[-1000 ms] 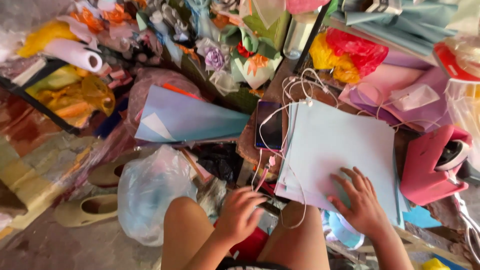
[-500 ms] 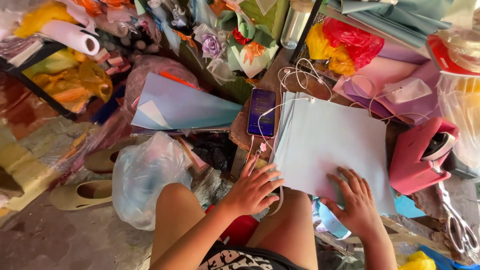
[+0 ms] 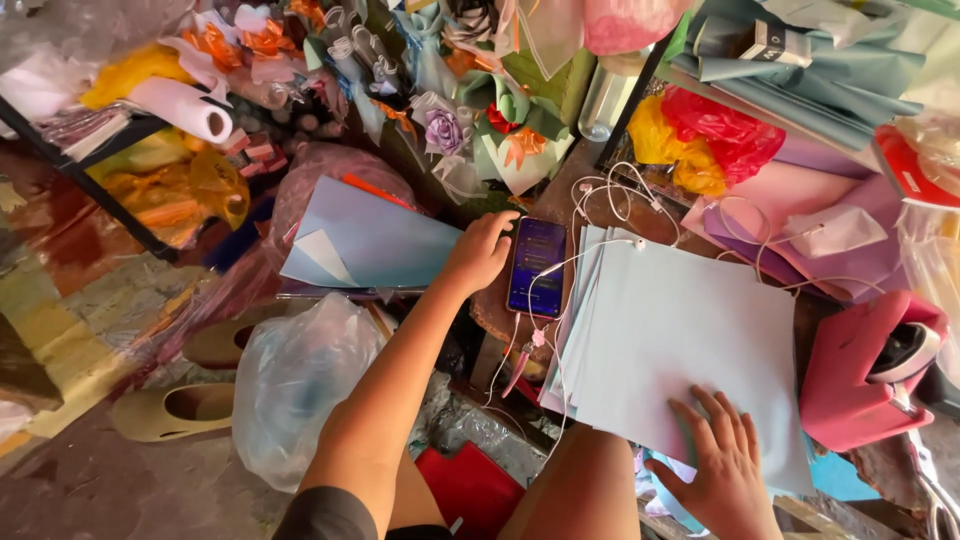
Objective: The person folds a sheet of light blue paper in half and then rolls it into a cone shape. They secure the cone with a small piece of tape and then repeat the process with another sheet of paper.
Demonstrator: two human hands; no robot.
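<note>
A stack of pale blue paper sheets [image 3: 690, 345] is laid across the person's lap and the edge of a cluttered work surface, and it forms the largest item in view. Behind it, pink and lilac paper sheets [image 3: 800, 205] are piled, with crumpled red and yellow cellophane [image 3: 705, 140] beside them. A folded blue sheet [image 3: 375, 240] is seen to the left, resting against a bagged bundle, and a clear plastic bag [image 3: 295, 380] is set on the floor below it. A red tape dispenser [image 3: 865, 370] is placed just beside the right edge of the stack. Two beige shoes [image 3: 175, 410] are noted on the floor at the left. A white paper roll [image 3: 185, 108] lies on the dark shelf at upper left. The right hand [image 3: 725, 470] is laid flat on the near corner of the stack, fingers spread. The left hand [image 3: 480, 255] is extended forward, fingers loosely curled, its fingertips touching the left edge of a smartphone [image 3: 536, 266] with a lit screen, which lies just left of the stack. White earphone cable [image 3: 600, 200] is draped over the phone and the sheets
</note>
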